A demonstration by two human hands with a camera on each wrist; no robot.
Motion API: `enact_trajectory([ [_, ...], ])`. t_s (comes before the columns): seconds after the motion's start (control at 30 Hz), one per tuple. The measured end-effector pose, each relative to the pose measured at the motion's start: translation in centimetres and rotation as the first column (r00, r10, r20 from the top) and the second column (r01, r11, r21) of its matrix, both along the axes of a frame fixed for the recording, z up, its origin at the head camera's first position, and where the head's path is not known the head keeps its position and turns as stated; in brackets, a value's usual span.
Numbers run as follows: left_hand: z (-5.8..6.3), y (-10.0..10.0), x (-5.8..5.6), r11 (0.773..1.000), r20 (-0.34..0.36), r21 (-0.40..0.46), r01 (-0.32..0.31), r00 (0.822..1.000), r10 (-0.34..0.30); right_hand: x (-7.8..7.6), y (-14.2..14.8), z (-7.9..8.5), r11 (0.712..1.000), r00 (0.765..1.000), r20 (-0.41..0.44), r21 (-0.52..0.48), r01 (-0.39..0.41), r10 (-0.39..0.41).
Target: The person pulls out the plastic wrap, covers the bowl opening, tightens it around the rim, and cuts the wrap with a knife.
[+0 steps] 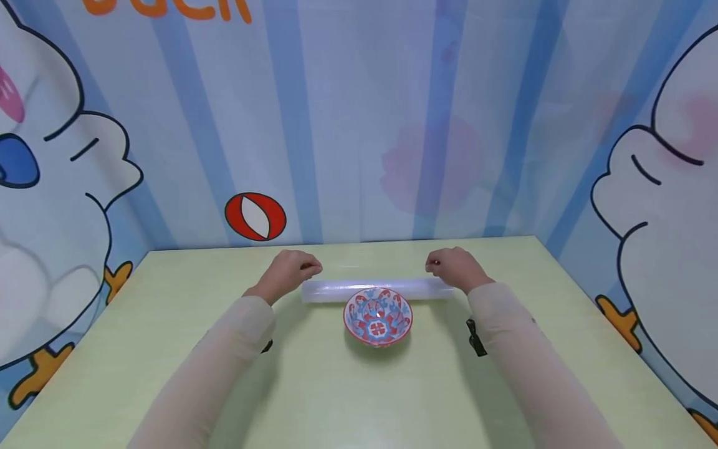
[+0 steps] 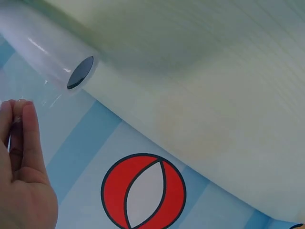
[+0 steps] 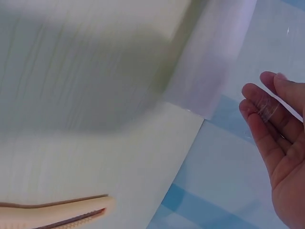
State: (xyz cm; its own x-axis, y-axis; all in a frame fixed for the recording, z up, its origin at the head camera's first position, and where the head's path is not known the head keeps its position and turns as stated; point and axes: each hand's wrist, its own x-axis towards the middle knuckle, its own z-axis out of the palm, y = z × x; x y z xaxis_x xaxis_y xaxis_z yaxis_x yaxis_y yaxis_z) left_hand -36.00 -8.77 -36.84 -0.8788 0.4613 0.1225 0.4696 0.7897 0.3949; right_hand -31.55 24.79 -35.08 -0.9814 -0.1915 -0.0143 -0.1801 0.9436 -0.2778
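A roll of clear cling film (image 1: pixel 325 291) lies crosswise on the table, just behind a red, blue and white patterned bowl (image 1: pixel 378 317). Above the roll's left end, my left hand (image 1: pixel 287 272) pinches the film's loose edge; in the left wrist view its straight fingertips (image 2: pixel 29 112) meet the thumb where a thin, shiny sheet (image 2: pixel 50 98) runs from the roll. On the other side, my right hand (image 1: pixel 457 268) holds the film's other corner above the roll's right end. Creased film (image 3: pixel 268 110) shows across its bent fingers in the right wrist view.
A beige tool (image 3: pixel 71 210) with a toothed edge lies on the table to the right, seen only in the right wrist view. Behind the table (image 1: pixel 336 399) hangs a blue striped backdrop (image 1: pixel 359 125) with cartoon figures.
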Motion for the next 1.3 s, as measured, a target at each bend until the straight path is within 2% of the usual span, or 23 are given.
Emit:
enact_trajectory([
  [0.3, 1.0, 0.5, 0.3, 0.997, -0.049, -0.082, 0.014, 0.999, -0.018, 0.3, 0.2, 0.9, 0.999, 1.000, -0.026, 0.048, -0.015, 0.016],
  [0.47, 1.6, 0.4, 0.3, 0.997, -0.100, -0.072, 0.021, 0.995, -0.028, 0.3, 0.1, 1.4, 0.998, 0.998, -0.060, 0.055, -0.004, 0.008],
  [0.77, 2.3, -0.3, 0.2, 0.999, -0.160, -0.034, 0.004, 0.987, -0.009, 0.3, -0.4, 1.8, 0.997, 0.989, -0.145, 0.073, -0.024, 0.034],
  [1.0, 2.9, -0.2, 0.3, 0.999, -0.175, -0.034, 0.015, 0.984, -0.020, 0.4, -0.1, 2.0, 0.997, 0.985, -0.168, 0.077, -0.028, 0.041],
  [1.3, 4.4, -0.2, 0.5, 1.000, -0.180, -0.030, 0.000, 0.984, -0.006, 0.7, 0.1, 3.6, 0.996, 0.982, -0.178, 0.072, -0.051, 0.063],
])
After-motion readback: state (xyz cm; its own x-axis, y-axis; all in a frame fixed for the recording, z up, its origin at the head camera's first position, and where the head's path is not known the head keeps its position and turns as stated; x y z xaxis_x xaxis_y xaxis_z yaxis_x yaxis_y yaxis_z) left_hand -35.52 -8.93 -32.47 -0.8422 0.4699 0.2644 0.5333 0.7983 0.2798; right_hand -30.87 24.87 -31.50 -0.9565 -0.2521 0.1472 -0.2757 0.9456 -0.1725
